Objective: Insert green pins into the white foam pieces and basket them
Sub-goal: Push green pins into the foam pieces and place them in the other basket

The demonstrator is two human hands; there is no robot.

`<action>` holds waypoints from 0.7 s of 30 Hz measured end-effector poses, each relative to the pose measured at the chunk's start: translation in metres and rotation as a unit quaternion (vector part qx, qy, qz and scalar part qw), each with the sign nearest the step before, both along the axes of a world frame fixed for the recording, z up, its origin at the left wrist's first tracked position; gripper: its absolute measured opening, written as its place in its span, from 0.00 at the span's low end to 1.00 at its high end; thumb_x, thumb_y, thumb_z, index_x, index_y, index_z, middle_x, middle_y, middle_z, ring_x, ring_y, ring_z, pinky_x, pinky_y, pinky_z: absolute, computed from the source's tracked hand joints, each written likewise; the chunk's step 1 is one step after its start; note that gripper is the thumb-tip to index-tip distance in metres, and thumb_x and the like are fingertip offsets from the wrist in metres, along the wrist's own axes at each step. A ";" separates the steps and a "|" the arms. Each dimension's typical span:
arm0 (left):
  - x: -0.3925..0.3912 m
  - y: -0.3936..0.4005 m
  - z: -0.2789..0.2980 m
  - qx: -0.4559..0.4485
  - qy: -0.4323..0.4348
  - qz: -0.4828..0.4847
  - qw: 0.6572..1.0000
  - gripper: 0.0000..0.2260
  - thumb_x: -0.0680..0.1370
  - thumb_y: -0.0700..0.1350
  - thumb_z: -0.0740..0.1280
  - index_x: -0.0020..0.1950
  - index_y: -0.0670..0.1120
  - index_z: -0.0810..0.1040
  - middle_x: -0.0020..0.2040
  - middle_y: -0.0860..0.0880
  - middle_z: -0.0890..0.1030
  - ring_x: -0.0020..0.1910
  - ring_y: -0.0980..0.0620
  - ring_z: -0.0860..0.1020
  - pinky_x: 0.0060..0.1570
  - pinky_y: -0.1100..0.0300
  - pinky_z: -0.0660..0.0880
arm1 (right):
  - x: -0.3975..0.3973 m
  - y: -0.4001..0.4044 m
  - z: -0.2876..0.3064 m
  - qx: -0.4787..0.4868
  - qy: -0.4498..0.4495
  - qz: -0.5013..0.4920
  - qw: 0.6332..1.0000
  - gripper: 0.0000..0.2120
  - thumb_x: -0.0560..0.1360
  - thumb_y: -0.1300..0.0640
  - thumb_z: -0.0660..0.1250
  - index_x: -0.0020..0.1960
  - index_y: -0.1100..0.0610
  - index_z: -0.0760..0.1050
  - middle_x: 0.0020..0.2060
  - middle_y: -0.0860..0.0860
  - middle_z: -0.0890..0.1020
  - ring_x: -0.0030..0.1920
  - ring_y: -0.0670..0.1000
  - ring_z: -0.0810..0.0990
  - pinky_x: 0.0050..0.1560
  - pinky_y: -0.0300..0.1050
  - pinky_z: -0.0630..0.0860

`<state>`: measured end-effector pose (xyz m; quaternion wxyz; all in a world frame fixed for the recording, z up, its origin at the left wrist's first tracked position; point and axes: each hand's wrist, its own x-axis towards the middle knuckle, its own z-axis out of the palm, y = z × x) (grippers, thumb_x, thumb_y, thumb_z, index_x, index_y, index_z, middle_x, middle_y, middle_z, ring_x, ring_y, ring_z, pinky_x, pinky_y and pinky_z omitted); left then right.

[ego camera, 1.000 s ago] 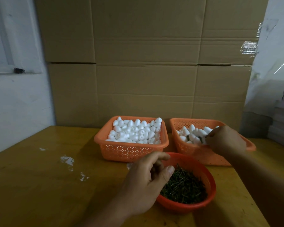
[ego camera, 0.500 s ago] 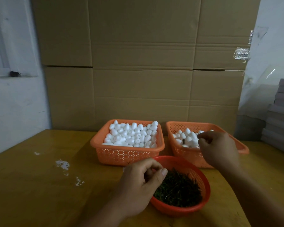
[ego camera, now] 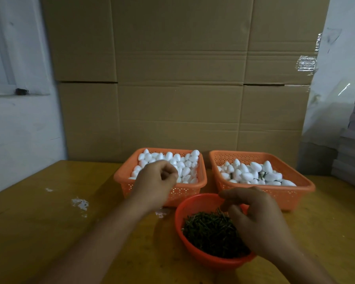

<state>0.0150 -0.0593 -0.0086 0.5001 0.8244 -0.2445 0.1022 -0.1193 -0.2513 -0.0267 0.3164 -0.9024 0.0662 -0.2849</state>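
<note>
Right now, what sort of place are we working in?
Probably a small assembly workshop or packing room: flattened cardboard cartons line the wall, and bulk baskets of white foam pieces and a bowl of green pins sit on a worn wooden table.

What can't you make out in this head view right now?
- Left hand: curled over the left basket; whether it holds a foam piece is hidden by its own fingers.
- Right hand: fingertips in the pin bowl; any pinched pin is too small and dark to tell.
- Right basket: most pins are hidden under foam.
- Both forearms are cut off by the bottom edge.
</note>
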 end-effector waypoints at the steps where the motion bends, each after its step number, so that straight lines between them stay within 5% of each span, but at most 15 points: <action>1: 0.012 -0.001 0.008 0.031 -0.009 0.011 0.999 0.05 0.79 0.41 0.68 0.45 0.49 0.81 0.40 0.54 0.82 0.41 0.54 0.81 0.44 0.58 0.78 | 0.000 0.000 0.000 0.005 -0.002 0.002 1.000 0.14 0.74 0.58 0.68 0.55 0.42 0.82 0.47 0.45 0.81 0.45 0.42 0.79 0.44 0.38 0.74; 4: 0.047 -0.003 0.029 0.158 -0.023 0.040 0.986 0.06 0.78 0.38 0.67 0.45 0.44 0.83 0.41 0.52 0.83 0.40 0.52 0.79 0.39 0.61 0.74 | -0.001 -0.001 -0.001 0.004 -0.007 0.005 1.000 0.14 0.74 0.59 0.69 0.54 0.42 0.82 0.47 0.45 0.80 0.42 0.42 0.79 0.41 0.37 0.73; 7: 0.075 -0.009 0.038 0.303 0.021 0.029 0.952 0.05 0.77 0.40 0.68 0.47 0.39 0.82 0.46 0.43 0.85 0.43 0.47 0.82 0.45 0.54 0.78 | -0.001 0.000 -0.003 -0.013 -0.007 0.002 1.000 0.15 0.74 0.60 0.69 0.54 0.42 0.82 0.47 0.43 0.79 0.45 0.41 0.78 0.45 0.32 0.71; 10: 0.093 -0.016 0.036 0.451 0.061 0.029 0.890 0.16 0.78 0.49 0.71 0.61 0.41 0.79 0.57 0.44 0.83 0.57 0.46 0.81 0.53 0.57 0.76 | -0.002 0.002 -0.004 -0.032 -0.008 0.001 0.999 0.14 0.75 0.59 0.70 0.55 0.42 0.83 0.45 0.40 0.77 0.45 0.40 0.78 0.47 0.37 0.75; 15: 0.117 -0.028 0.024 0.608 0.036 0.047 0.792 0.33 0.79 0.58 0.67 0.78 0.43 0.62 0.78 0.42 0.62 0.78 0.40 0.58 0.74 0.49 0.63 | 0.000 0.001 -0.006 -0.046 0.000 -0.006 0.999 0.13 0.76 0.57 0.70 0.56 0.42 0.82 0.46 0.40 0.75 0.40 0.41 0.77 0.46 0.39 0.75; 18: 0.124 -0.032 0.017 0.653 0.004 0.037 0.756 0.37 0.80 0.61 0.63 0.82 0.48 0.50 0.82 0.42 0.46 0.81 0.39 0.44 0.77 0.43 0.50 | 0.001 0.002 -0.008 -0.052 0.002 -0.004 0.999 0.13 0.76 0.57 0.69 0.57 0.42 0.82 0.46 0.39 0.74 0.45 0.40 0.77 0.48 0.39 0.76; 21: 0.126 -0.033 0.014 0.642 0.031 0.024 0.766 0.28 0.80 0.58 0.64 0.79 0.52 0.63 0.81 0.46 0.56 0.79 0.39 0.54 0.77 0.44 0.56 | 0.001 0.001 -0.009 -0.059 0.000 -0.007 0.998 0.13 0.76 0.57 0.70 0.57 0.43 0.82 0.46 0.38 0.74 0.46 0.39 0.76 0.47 0.36 0.74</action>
